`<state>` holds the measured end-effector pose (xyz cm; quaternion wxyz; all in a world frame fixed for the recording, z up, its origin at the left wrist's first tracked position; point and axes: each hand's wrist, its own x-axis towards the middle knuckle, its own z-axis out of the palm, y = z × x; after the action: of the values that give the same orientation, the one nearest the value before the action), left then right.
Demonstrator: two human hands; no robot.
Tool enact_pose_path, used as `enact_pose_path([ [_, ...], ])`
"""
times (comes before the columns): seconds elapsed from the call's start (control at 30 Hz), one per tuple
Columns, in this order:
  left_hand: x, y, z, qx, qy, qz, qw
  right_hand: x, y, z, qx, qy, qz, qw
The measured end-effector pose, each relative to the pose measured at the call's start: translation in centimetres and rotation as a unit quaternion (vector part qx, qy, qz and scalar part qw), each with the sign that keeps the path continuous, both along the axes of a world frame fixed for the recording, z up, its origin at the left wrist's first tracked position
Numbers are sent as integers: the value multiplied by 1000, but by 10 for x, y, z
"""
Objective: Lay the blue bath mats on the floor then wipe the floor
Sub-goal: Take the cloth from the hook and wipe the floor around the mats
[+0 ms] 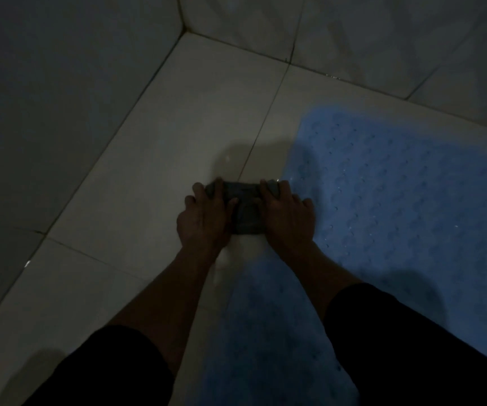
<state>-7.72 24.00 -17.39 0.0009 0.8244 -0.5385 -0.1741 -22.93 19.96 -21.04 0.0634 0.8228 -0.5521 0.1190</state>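
Both hands, left hand (pixel 204 218) and right hand (pixel 287 215), press spread on grey cloth (pixel 243 209); keep even pressure beside blue mat (pixel 397 200), floor (pixel 177 156)

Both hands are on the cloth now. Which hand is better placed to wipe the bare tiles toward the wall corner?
Left, probably. The left hand presses the grey cloth over bare white floor, with open tile running on to the corner. The right hand sits at the blue bath mat's edge, so it would have to cross over.
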Motion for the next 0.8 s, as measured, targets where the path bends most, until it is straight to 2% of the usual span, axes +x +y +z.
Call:
enact_pose_path([
  [0.33, -22, -69, 4, -1, -60, -9, 998, -13, -71, -8, -46, -10, -41, 998],
  [0.57, -39, -118, 6, 36, -88, 5, 995, -20, -96, -5, -19, -83, -67, 994],
  [0.67, -44, -128, 9, 72, -106, 12, 992, -17, -94, -7, 44, -106, -102, 988],
  [0.73, -46, -130, 12, 100, -112, 14, 989, -15, -91, -8, 96, -83, -107, 986],
  [0.8, -47, -132, 14, 110, -116, 12, 987, -16, -90, -8, 97, -80, -92, 988],
])
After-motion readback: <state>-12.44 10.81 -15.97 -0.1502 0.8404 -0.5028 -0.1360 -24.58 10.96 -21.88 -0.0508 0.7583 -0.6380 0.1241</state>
